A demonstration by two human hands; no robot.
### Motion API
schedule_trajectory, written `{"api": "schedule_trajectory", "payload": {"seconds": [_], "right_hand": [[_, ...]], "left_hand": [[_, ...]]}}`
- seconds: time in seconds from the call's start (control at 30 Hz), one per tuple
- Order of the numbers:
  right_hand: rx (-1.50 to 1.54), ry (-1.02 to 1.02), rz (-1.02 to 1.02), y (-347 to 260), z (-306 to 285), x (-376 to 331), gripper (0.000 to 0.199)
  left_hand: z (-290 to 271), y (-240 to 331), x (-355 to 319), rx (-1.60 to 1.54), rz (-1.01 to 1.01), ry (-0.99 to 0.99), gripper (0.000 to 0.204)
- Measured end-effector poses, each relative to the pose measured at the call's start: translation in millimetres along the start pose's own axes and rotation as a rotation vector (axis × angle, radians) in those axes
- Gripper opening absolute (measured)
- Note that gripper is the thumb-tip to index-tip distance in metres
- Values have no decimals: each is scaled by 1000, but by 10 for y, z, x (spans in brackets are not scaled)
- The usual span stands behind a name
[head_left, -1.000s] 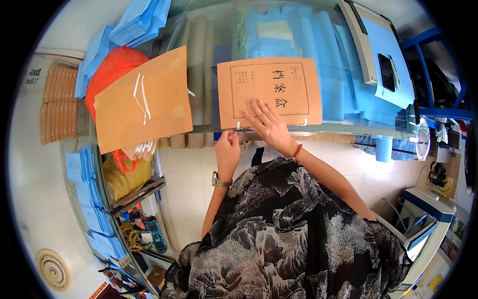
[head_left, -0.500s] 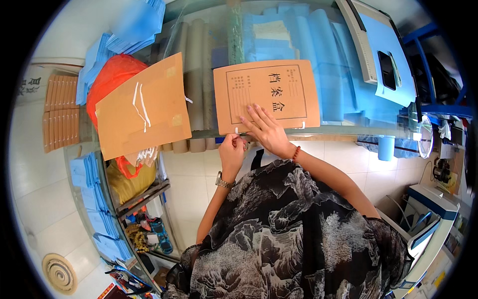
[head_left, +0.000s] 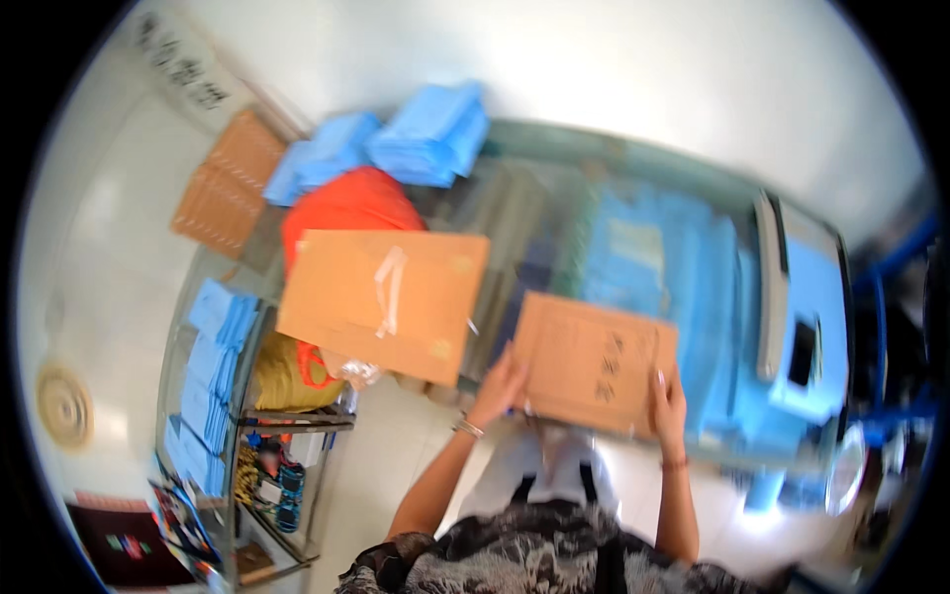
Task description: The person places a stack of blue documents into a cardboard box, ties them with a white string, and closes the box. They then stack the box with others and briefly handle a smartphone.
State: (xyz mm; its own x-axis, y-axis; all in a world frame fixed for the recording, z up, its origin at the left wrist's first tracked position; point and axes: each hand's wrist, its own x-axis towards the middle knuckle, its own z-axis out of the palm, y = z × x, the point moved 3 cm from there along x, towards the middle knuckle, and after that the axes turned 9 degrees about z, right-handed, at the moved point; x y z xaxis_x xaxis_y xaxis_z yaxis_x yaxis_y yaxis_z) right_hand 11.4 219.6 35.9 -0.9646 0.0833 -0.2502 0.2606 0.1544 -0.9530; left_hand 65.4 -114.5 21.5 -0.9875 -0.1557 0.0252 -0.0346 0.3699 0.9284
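Note:
A brown cardboard file box [head_left: 584, 361] with dark printed characters is held between my two hands at the near edge of the glass table. My left hand [head_left: 501, 384] grips its left side. On its right side, my right hand [head_left: 669, 404] has the fingers along the edge and the thumb not clearly seen. Left of it lies a larger flat brown cardboard sheet [head_left: 341, 297] with white ties on top, partly over a red plastic bag [head_left: 356, 203]. The picture is blurred by motion.
Stacks of blue folders [head_left: 430, 134] stand at the back left, more blue folders [head_left: 210, 346] on the left shelf. Brown file boxes [head_left: 226, 188] stand beyond. At the right, a paper cutter [head_left: 770, 287] and a dark phone [head_left: 804, 353] rest on blue sheets.
My right hand has moved from the file box's top face to its right edge, and my left from the near edge to its left side. The view has tilted and shifted.

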Motion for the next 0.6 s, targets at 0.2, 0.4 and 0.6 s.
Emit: {"api": "schedule_trajectory", "payload": {"seconds": [0.2, 0.4, 0.6], "right_hand": [[352, -186, 93, 108, 75, 187, 44], [541, -269, 204, -136, -6, -295, 42], [334, -330, 274, -635, 475, -1159, 34]], "left_hand": [[136, -312, 232, -439, -36, 36, 63], [-8, -54, -360, -442, -41, 68, 66], [-1187, 395, -1548, -386, 33, 78, 73]]}}
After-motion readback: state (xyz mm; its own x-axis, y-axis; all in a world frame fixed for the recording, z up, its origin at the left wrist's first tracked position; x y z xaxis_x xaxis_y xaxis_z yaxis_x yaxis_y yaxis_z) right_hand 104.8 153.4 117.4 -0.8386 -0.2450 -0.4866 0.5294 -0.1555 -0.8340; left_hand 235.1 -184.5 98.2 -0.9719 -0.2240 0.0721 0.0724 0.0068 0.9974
